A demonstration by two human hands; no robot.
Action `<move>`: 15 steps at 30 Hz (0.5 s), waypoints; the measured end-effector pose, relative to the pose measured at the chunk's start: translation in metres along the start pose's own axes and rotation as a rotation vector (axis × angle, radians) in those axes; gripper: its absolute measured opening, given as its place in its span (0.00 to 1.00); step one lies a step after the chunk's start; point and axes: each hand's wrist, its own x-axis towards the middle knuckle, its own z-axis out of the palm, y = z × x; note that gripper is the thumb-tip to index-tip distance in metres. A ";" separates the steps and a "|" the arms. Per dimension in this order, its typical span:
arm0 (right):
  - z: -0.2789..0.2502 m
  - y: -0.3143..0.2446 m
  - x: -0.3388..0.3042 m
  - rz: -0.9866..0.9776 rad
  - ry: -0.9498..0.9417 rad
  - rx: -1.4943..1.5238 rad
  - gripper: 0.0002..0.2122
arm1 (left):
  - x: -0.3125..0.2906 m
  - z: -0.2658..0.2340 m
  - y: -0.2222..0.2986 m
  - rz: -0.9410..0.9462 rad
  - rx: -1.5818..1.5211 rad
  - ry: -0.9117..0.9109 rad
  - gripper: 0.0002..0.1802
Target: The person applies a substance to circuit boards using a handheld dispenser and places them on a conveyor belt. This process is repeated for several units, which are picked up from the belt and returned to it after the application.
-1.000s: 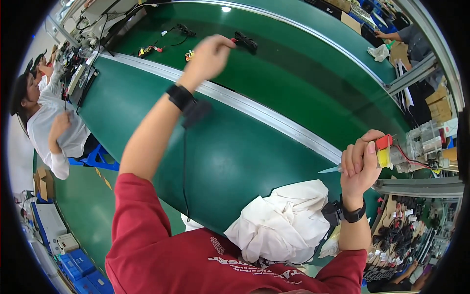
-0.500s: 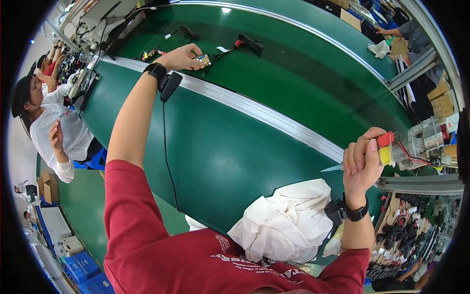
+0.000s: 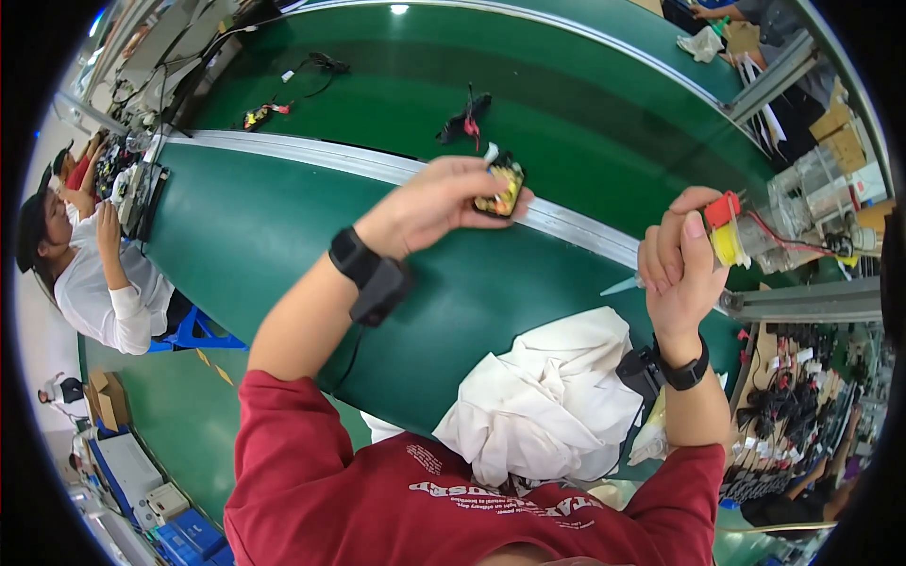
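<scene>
My left hand [image 3: 425, 206] grips a small circuit board [image 3: 501, 195] in a black housing, above the metal rail. A black cable bundle [image 3: 464, 121] with a red part lies just beyond it on the green surface; whether it joins the board I cannot make out. At the right, my right hand [image 3: 681, 269] is wrapped round a glue dispenser syringe. Its pale blue tapered tip [image 3: 619, 286] points left, and a red switch [image 3: 722, 209] and yellow wrapping [image 3: 729, 245] show above my fingers. Wires run from it to the right.
Another small board [image 3: 256, 117] with a cable [image 3: 327, 64] lies at the far left. White cloth [image 3: 547, 396] is heaped close to me. A metal rail [image 3: 585, 233] crosses the green bench, and a metal post [image 3: 812, 304] stands right. One co-worker [image 3: 94, 274] sits left.
My left hand has moved right and nearer, bringing the board off the far green surface. The cable bundle has shifted with it. My right hand still holds the dispenser.
</scene>
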 end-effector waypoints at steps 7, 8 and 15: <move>0.004 -0.001 0.002 0.008 -0.003 -0.005 0.08 | -0.014 0.059 -0.049 -0.107 -0.004 0.026 0.15; 0.005 -0.002 0.002 -0.004 -0.008 -0.013 0.08 | -0.017 0.063 -0.051 -0.081 -0.012 0.048 0.15; 0.003 -0.005 0.002 0.010 0.007 0.039 0.09 | -0.024 0.089 -0.069 -0.054 -0.101 0.135 0.15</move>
